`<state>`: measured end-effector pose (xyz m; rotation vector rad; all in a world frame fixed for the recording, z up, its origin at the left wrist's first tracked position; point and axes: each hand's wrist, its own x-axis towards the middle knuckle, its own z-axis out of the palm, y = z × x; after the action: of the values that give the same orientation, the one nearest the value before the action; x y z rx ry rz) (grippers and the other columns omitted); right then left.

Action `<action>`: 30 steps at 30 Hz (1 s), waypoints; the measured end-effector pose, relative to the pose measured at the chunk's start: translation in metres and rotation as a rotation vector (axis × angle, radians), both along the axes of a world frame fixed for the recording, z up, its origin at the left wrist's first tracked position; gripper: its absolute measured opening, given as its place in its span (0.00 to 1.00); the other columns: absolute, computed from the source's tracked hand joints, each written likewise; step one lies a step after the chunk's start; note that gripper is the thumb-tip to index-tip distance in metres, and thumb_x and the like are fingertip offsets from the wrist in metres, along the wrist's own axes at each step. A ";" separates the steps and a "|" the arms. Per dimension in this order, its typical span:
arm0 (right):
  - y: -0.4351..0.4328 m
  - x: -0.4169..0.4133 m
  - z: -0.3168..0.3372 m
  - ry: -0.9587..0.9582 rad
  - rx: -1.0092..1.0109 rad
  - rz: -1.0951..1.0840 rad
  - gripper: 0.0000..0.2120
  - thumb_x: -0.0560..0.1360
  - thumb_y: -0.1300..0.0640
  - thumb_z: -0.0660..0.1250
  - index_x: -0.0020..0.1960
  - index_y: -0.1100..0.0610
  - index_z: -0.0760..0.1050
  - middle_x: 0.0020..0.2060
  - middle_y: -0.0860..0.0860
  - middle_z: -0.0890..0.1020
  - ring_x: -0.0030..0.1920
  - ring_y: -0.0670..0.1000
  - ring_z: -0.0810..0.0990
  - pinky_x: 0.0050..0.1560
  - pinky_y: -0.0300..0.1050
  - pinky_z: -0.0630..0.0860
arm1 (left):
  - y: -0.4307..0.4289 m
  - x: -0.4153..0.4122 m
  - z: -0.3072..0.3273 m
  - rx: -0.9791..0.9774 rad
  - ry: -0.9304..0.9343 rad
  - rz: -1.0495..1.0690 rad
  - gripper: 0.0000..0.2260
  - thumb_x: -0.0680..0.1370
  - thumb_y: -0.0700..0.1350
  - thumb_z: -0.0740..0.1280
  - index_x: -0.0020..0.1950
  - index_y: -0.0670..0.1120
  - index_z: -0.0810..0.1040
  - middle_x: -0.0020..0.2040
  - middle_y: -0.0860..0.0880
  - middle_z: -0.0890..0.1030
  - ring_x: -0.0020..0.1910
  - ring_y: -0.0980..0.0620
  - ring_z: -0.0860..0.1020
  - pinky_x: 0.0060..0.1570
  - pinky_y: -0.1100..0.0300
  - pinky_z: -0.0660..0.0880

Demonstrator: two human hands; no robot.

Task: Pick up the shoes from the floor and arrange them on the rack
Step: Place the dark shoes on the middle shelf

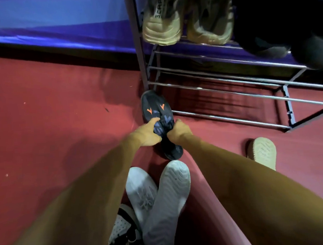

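Note:
A pair of dark shoes with orange marks (154, 107) is held together sole to sole just above the red floor, by the rack's left post. My left hand (148, 133) grips them from the left and my right hand (178, 130) grips them from the right. The metal shoe rack (230, 91) stands behind, its lower bars bare. A tan pair (186, 20) and dark shoes (275, 26) sit on its upper shelf. Near me on the floor lie two white shoes (161, 194), one of them sole up, and a black-and-white shoe (124, 232).
A tan shoe lying sole up (262, 152) is on the floor at the right, partly behind my right forearm. A blue striped cloth (56, 24) runs along the back. Red floor (52, 119) stretches to the left.

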<state>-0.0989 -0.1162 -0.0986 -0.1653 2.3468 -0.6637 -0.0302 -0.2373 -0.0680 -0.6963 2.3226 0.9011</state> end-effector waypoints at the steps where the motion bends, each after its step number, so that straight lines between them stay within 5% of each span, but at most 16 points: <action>1: -0.001 -0.001 -0.002 -0.026 -0.022 -0.033 0.24 0.74 0.58 0.68 0.68 0.61 0.68 0.65 0.60 0.76 0.66 0.59 0.76 0.62 0.47 0.72 | -0.001 -0.001 0.001 0.029 -0.011 0.019 0.38 0.74 0.43 0.69 0.80 0.56 0.54 0.72 0.46 0.71 0.69 0.46 0.71 0.68 0.56 0.68; 8: 0.010 -0.006 -0.001 -0.089 -0.211 -0.184 0.25 0.65 0.57 0.73 0.61 0.54 0.70 0.54 0.57 0.84 0.55 0.60 0.83 0.58 0.55 0.79 | -0.001 -0.002 0.003 0.111 0.006 0.087 0.42 0.62 0.46 0.69 0.75 0.61 0.61 0.62 0.50 0.78 0.61 0.49 0.77 0.65 0.51 0.73; 11: 0.022 0.000 0.016 -0.065 -0.282 -0.251 0.20 0.66 0.56 0.73 0.53 0.52 0.66 0.51 0.56 0.84 0.52 0.61 0.84 0.55 0.57 0.80 | 0.012 0.001 0.021 0.091 0.049 0.102 0.34 0.66 0.46 0.71 0.71 0.61 0.64 0.50 0.49 0.80 0.53 0.47 0.80 0.60 0.50 0.75; 14: 0.041 0.011 0.039 -0.005 -0.318 -0.246 0.20 0.68 0.52 0.74 0.53 0.52 0.67 0.49 0.53 0.83 0.48 0.59 0.83 0.53 0.54 0.80 | 0.028 0.002 0.045 0.089 0.121 0.103 0.28 0.71 0.44 0.71 0.68 0.58 0.66 0.52 0.48 0.80 0.52 0.47 0.79 0.59 0.52 0.75; 19: 0.092 0.019 0.084 0.093 -0.282 -0.072 0.25 0.65 0.54 0.75 0.60 0.52 0.74 0.51 0.51 0.83 0.50 0.55 0.83 0.54 0.54 0.80 | 0.062 0.002 0.091 0.035 0.157 -0.085 0.19 0.73 0.44 0.70 0.59 0.50 0.65 0.45 0.49 0.73 0.43 0.48 0.71 0.40 0.56 0.67; 23: 0.141 0.020 0.132 0.214 -0.253 -0.009 0.23 0.65 0.55 0.76 0.59 0.50 0.76 0.48 0.49 0.84 0.41 0.51 0.82 0.52 0.52 0.80 | 0.095 -0.003 0.138 -0.163 0.261 -0.211 0.16 0.75 0.46 0.67 0.56 0.47 0.63 0.50 0.43 0.77 0.47 0.40 0.76 0.41 0.54 0.68; 26: 0.172 0.020 0.183 0.235 -0.207 0.036 0.20 0.68 0.57 0.76 0.58 0.51 0.77 0.46 0.48 0.83 0.36 0.46 0.78 0.42 0.42 0.77 | 0.120 -0.015 0.186 -0.319 0.413 -0.216 0.23 0.74 0.56 0.68 0.60 0.44 0.65 0.59 0.39 0.78 0.56 0.36 0.77 0.50 0.51 0.74; 30: 0.209 0.020 0.238 0.294 -0.172 0.002 0.18 0.68 0.59 0.75 0.57 0.52 0.78 0.48 0.51 0.83 0.48 0.53 0.82 0.43 0.42 0.77 | 0.154 -0.026 0.249 -0.419 0.526 -0.197 0.41 0.70 0.65 0.71 0.72 0.42 0.60 0.67 0.38 0.74 0.63 0.35 0.75 0.56 0.47 0.75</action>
<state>-0.0790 0.0924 0.1398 -0.3635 2.5651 -0.8916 -0.0558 -0.0830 0.1808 -0.4035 3.0376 0.5539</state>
